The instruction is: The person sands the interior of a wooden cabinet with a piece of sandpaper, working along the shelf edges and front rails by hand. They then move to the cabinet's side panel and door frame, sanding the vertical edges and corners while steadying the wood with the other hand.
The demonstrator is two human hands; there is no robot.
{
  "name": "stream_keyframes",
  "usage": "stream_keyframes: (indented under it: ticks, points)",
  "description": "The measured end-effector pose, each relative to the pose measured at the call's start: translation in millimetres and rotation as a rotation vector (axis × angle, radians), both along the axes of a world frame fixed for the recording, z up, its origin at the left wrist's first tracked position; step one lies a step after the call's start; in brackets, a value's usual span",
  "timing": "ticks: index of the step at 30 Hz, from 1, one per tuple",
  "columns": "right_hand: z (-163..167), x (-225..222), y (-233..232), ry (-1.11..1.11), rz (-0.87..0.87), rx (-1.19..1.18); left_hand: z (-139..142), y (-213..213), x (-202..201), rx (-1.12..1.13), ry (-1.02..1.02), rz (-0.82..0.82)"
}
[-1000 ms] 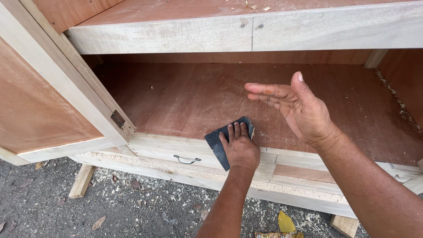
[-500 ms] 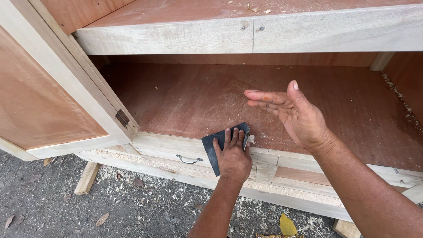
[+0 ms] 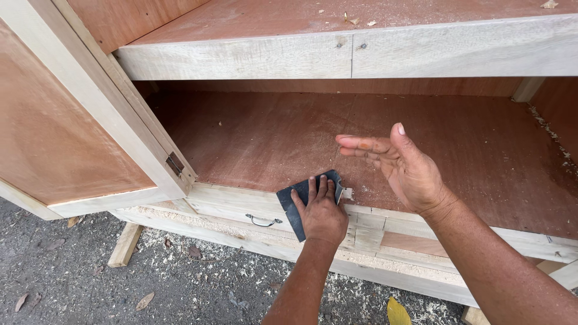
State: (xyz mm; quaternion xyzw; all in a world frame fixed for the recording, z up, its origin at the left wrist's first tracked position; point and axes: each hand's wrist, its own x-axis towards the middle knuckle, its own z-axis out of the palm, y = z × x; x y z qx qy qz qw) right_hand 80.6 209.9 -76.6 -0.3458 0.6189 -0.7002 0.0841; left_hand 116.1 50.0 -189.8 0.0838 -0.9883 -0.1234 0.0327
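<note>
Along the front edge of the cabinet floor [image 3: 457, 150], your left hand [image 3: 323, 213] lies palm down with fingers spread flat, pressing a dark sheet of sandpaper [image 3: 293, 204] onto the pale wooden rail [image 3: 229, 201]; it pins the sheet rather than closing around it. Your right hand [image 3: 400, 165] hovers above the reddish plywood floor, held on edge, fingers straight and together, thumb up, holding nothing. Much of the sandpaper is hidden under your left hand; only its left part and upper corner show. Both forearms run off the bottom edge. A small metal handle [image 3: 263, 221] sits on the rail just left of the sandpaper. The open cabinet door [image 3: 66, 144] is cut off at the left.
</note>
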Motion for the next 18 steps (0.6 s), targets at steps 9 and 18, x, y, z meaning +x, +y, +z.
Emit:
stream_keyframes:
  ticks: [9,18]
  points:
    - [-12,4,1,-0.018,-0.015,0.023,-14,14,28,0.081,0.183,-0.274]
    - [-11,6,38,-0.018,-0.040,0.012,-1,44,-17,0.052,0.110,-0.091]
